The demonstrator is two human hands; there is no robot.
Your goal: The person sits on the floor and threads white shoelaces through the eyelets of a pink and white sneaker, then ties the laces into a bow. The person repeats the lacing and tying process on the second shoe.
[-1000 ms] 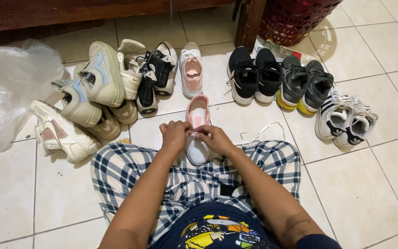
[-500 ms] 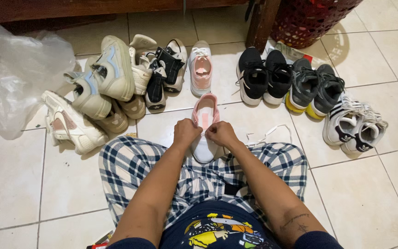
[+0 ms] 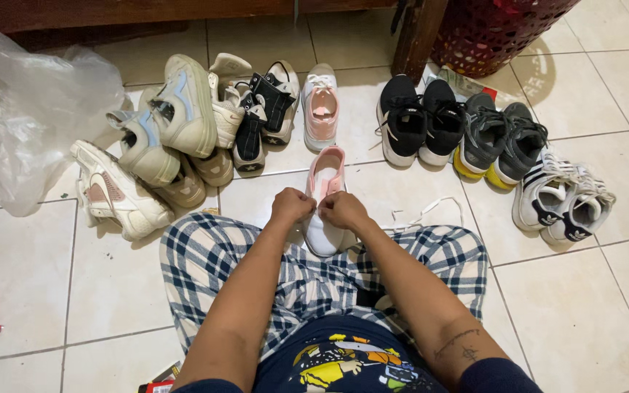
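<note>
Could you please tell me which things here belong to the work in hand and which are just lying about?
In hand: left hand, right hand, pink and white shoe, loose white lace.

Lying about: matching pink shoe, black shoes, grey shoes, heap of pale shoes, plastic bag, red basket.

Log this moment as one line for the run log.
left hand and right hand: pinching at pink-and-white shoe | loose white lace: on floor, right

Clear plastic bag, heaped cream sneakers, black pair, red basket.

Glossy floor tiles, cloth sneaker
</note>
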